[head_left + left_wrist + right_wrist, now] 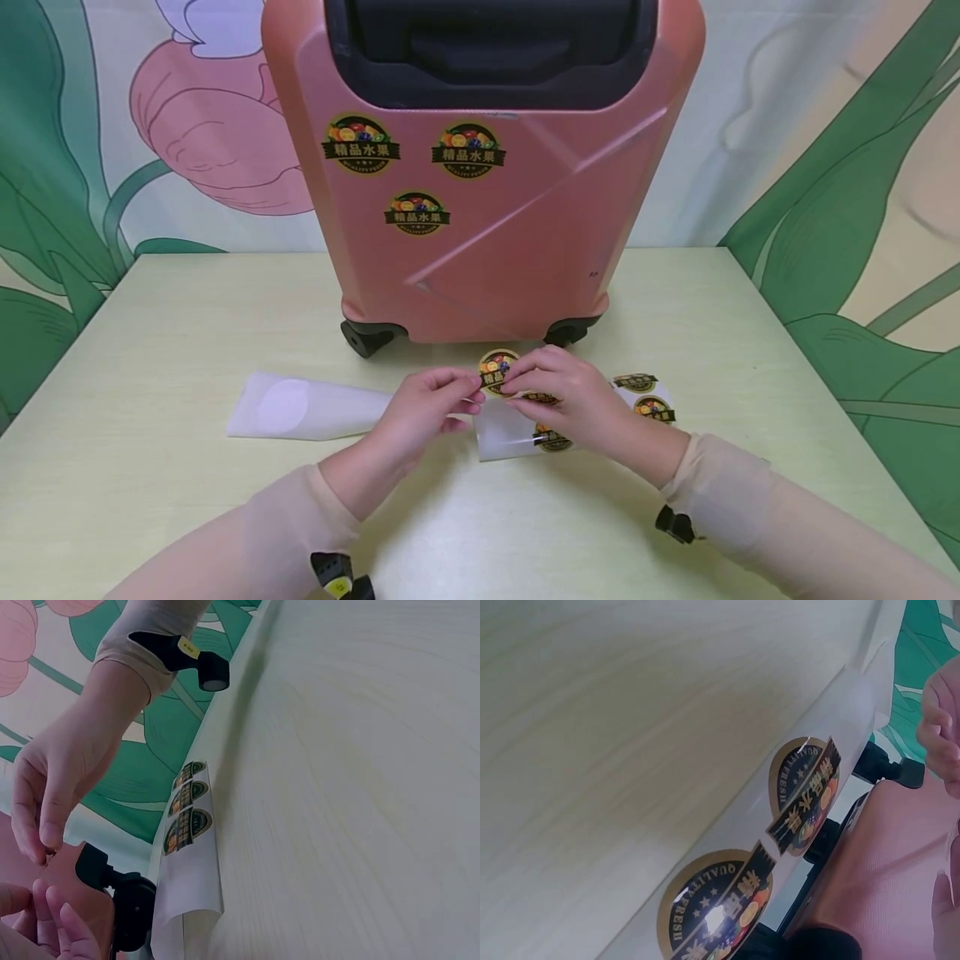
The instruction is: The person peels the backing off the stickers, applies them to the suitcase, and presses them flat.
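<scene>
- Black and gold, the round fruit sticker is up between my two hands, near the label sheet and in front of the pink suitcase.
- Thumb and fingers of my left hand pinch its left edge; those of my right hand pinch the opposite side.
- I expect it to be almost weightless, thin and limp, perhaps tacky behind, so it could crease or cling to my skin; the outer rim seems the best place to hold it.
- Glossy and curling, the sheet carries further stickers; white paper stretches off to the left.
- Pale, wood-grained surface below; on it the suitcase stands upright, three stickers on its front.
- Behind, the backdrop shows big green leaves and a pink bud.
</scene>
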Demonstrator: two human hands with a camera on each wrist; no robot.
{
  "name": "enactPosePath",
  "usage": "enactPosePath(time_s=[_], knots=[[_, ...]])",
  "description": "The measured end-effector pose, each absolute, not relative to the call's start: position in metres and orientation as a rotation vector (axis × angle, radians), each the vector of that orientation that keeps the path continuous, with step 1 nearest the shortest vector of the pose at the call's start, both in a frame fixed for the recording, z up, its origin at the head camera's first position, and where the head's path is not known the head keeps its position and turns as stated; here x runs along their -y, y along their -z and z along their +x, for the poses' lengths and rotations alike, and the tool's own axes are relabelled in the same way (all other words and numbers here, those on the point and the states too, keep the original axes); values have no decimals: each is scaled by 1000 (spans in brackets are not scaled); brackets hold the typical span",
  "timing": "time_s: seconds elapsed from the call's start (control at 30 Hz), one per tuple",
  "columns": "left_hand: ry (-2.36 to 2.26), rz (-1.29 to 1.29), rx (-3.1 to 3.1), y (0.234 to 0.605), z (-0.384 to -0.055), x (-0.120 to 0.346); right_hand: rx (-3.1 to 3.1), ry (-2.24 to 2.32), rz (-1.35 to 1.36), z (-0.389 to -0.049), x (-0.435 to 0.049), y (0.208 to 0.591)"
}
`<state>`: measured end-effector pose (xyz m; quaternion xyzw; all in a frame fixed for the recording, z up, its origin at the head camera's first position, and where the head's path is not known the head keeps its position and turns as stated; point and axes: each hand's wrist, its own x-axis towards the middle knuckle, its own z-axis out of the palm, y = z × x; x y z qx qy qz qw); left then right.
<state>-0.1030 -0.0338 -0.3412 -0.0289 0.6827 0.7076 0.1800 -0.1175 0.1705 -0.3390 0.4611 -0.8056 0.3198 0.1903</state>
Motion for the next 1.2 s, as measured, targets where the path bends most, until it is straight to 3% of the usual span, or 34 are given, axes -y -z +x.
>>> enactPosePath(time_s=[0.5, 1.03, 1.2], knots=[[-1960, -38, -2054, 344, -103, 38, 2668, -1413, 654, -119, -182, 330], [-1889, 212, -2306, 342, -103, 44, 2811, -1603, 490, -121, -178, 330], [-1846, 392, -2461, 343, -104, 47, 2800, -1646, 492, -121, -176, 330]])
